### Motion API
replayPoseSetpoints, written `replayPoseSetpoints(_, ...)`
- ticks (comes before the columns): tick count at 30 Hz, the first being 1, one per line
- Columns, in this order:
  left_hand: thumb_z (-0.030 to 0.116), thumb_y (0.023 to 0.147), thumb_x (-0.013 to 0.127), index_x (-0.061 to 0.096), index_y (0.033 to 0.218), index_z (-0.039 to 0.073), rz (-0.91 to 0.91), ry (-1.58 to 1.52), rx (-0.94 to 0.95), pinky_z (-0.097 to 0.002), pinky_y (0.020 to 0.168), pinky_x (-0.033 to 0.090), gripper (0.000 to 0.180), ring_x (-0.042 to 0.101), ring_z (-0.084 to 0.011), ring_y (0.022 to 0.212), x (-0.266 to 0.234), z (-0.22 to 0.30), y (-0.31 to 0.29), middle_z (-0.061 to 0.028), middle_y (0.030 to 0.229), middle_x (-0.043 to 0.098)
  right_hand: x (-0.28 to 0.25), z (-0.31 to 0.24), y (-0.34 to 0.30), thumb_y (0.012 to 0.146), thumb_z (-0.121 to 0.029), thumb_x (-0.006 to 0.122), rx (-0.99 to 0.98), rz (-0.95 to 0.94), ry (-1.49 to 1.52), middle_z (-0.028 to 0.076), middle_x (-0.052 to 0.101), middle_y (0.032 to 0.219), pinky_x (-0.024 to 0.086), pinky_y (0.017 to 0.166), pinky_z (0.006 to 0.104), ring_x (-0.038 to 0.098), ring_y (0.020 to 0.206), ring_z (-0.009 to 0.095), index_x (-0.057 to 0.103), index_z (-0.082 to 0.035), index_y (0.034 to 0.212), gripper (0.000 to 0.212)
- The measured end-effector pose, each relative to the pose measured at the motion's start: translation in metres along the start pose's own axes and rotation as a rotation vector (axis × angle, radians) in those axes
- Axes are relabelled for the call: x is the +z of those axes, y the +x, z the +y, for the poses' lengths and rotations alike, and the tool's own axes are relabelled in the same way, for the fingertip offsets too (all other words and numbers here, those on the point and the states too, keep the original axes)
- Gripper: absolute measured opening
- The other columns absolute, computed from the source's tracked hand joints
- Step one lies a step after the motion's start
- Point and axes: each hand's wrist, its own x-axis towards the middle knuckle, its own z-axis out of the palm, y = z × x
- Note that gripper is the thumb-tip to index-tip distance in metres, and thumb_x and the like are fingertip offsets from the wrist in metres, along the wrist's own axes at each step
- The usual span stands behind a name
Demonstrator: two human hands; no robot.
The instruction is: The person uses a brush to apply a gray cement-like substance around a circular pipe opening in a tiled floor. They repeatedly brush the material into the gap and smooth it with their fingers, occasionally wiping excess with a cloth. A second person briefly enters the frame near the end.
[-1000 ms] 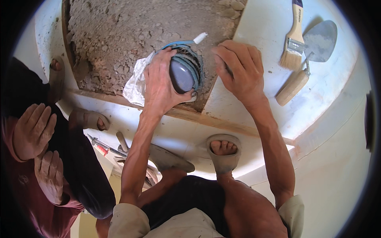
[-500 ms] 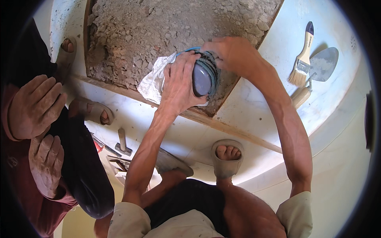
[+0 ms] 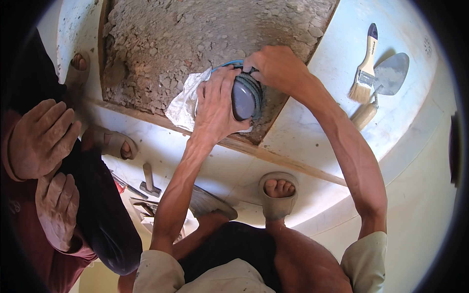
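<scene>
At the front edge of a pit of broken soil sits a round object with a smooth grey face (image 3: pixel 244 101). Turns of blue-green cord (image 3: pixel 258 92) are wound about its rim. My left hand (image 3: pixel 215 110) is clasped over its left side, thumb below and fingers above. Closed in a pinch, my right hand (image 3: pixel 276 67) grips the cord at the top right of the object; the fingertips are partly hidden. Crumpled white woven plastic (image 3: pixel 183 103) lies against the object's left, partly under my left hand.
Wooden strips (image 3: pixel 273 155) edge the soil (image 3: pixel 195 34). A paintbrush (image 3: pixel 365 68) and a trowel (image 3: pixel 392 73) lie on pale marble at right. A hammer (image 3: pixel 150 181) and other tools lie front left. Another person's hands (image 3: pixel 46 139) are at left, beside sandalled feet.
My right hand, blurred before, now looks steadier and pinched at the cord, slightly lower and left. My left hand keeps its hold; the whole view has shifted slightly.
</scene>
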Motion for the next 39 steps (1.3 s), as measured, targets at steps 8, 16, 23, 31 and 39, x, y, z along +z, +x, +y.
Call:
replayPoseSetpoints(8,0.024,0.052,0.104,0.038,0.159,0.01,-0.012,0.0,-0.009,-0.0535,0.122,0.033,0.126,0.041,-0.0404,0.152,-0.002,0.004,0.001,-0.0168,0.162,0.045,-0.01,-0.003,0.002,0.093,-0.009,0.065,0.075,0.032,-0.068,0.021,0.074,0.084,0.06,0.071,0.0516,0.076,0.08,0.042,0.07,-0.002,0.093,0.009)
replayPoseSetpoints(16,0.023,0.053,0.103,0.038,0.159,0.01,-0.026,0.037,-0.026,-0.0537,0.123,0.033,0.126,0.042,-0.0404,0.152,-0.002,0.004,-0.001,-0.0173,0.162,0.045,-0.053,-0.007,-0.002,0.1,-0.018,0.067,0.263,0.348,-0.138,0.021,0.075,0.097,0.058,0.071,0.0515,0.074,0.082,0.043,0.061,-0.007,0.124,0.027)
replayPoseSetpoints(23,0.021,0.055,0.102,0.038,0.158,0.007,0.045,0.014,-0.017,-0.0552,0.122,0.036,0.121,0.04,-0.0443,0.15,0.001,0.01,-0.001,-0.0218,0.162,0.04,-0.019,-0.034,-0.035,0.09,-0.027,0.083,0.231,0.009,0.259,0.018,0.077,0.095,0.06,0.085,0.0504,0.075,0.099,0.041,0.069,-0.004,0.115,0.037)
replayPoseSetpoints(31,0.02,0.059,0.101,0.036,0.155,0.003,0.104,0.017,-0.213,-0.0548,0.116,0.045,0.118,0.043,-0.0498,0.138,0.012,0.021,-0.015,-0.0287,0.145,0.041,-0.018,-0.034,-0.022,0.092,-0.023,0.077,0.315,-0.134,0.232,0.019,0.077,0.099,0.059,0.086,0.0529,0.075,0.097,0.041,0.073,-0.005,0.108,0.024)
replayPoseSetpoints(39,0.021,0.055,0.1,0.038,0.15,-0.001,0.062,0.031,-0.16,-0.0553,0.115,0.046,0.115,0.044,-0.0487,0.136,0.006,0.015,-0.007,-0.0274,0.143,0.042,0.0,-0.04,-0.035,0.093,-0.019,0.073,0.217,0.062,0.125,0.018,0.074,0.103,0.061,0.084,0.0513,0.075,0.098,0.04,0.068,-0.002,0.11,0.024)
